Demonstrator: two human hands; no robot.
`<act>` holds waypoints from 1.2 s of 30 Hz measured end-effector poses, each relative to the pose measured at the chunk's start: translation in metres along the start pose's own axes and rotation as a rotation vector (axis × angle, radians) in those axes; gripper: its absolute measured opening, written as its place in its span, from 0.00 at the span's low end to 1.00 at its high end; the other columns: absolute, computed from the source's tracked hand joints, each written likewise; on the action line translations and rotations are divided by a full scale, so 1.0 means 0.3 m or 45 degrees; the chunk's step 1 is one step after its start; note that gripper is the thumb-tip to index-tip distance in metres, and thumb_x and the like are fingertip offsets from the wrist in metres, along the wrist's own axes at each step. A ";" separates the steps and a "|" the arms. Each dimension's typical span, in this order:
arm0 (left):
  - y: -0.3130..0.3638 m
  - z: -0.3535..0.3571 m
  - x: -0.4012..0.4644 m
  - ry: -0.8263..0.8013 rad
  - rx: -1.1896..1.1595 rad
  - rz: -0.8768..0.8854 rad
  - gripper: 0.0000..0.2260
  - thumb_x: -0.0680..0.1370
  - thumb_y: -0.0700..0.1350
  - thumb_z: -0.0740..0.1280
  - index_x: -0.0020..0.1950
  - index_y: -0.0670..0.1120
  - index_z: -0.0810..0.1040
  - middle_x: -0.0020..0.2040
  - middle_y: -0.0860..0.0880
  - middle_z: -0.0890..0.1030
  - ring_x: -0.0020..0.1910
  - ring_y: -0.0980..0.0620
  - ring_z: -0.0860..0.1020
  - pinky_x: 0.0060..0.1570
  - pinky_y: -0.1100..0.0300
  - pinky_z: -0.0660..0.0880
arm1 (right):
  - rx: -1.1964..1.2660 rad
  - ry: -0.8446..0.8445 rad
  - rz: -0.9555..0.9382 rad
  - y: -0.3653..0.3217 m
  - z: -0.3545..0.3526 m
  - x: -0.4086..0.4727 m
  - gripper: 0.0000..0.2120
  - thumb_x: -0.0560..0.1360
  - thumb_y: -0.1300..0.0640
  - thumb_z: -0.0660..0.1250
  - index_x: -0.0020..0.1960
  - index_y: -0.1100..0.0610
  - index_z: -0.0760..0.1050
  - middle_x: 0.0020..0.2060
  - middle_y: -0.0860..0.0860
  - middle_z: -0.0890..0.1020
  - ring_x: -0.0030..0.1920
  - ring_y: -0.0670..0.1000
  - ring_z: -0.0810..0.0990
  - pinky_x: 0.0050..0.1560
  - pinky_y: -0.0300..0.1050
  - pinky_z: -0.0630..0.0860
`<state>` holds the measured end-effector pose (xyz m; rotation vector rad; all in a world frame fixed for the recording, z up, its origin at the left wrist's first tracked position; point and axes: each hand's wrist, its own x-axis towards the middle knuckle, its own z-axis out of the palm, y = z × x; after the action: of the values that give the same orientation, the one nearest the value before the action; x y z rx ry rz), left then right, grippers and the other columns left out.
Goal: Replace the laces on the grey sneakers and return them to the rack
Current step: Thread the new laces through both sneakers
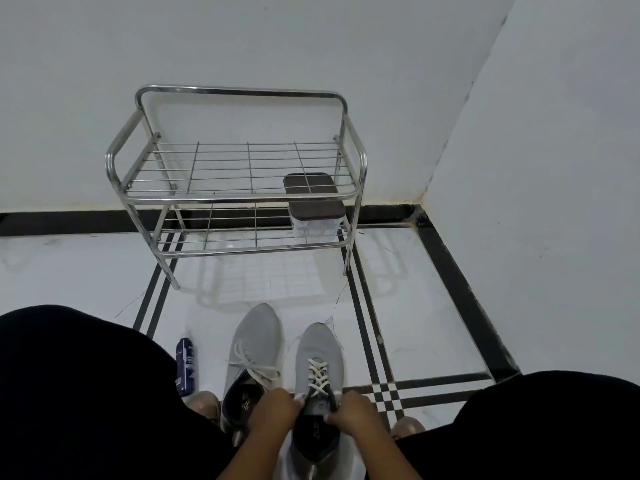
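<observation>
Two grey sneakers stand side by side on the floor between my knees, toes pointing at the rack. The right sneaker has white laces crossed neatly up its front. My left hand and my right hand hold it at the top eyelets, fingers curled at either side of the collar, seemingly pinching the lace ends. The left sneaker carries loose, slack white laces and nobody touches it. The steel two-shelf rack stands against the wall ahead.
A clear box with a dark lid sits at the right of the rack's lower shelf. A dark blue spray can lies on the floor left of the sneakers. My black-clad knees fill both lower corners. Walls meet in a corner at the right.
</observation>
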<state>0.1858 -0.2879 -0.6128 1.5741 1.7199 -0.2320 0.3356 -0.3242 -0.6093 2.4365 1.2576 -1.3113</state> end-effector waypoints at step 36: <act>-0.012 0.060 0.117 0.112 -0.281 0.073 0.03 0.76 0.45 0.63 0.45 0.50 0.77 0.47 0.49 0.82 0.47 0.50 0.79 0.49 0.57 0.76 | -0.084 0.202 -0.073 -0.002 0.056 0.097 0.11 0.76 0.56 0.61 0.56 0.56 0.77 0.55 0.54 0.80 0.56 0.56 0.79 0.48 0.44 0.74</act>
<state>0.1924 -0.2729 -0.6488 1.4863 1.7005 0.0551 0.3326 -0.3132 -0.6407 2.5186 1.3938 -1.0881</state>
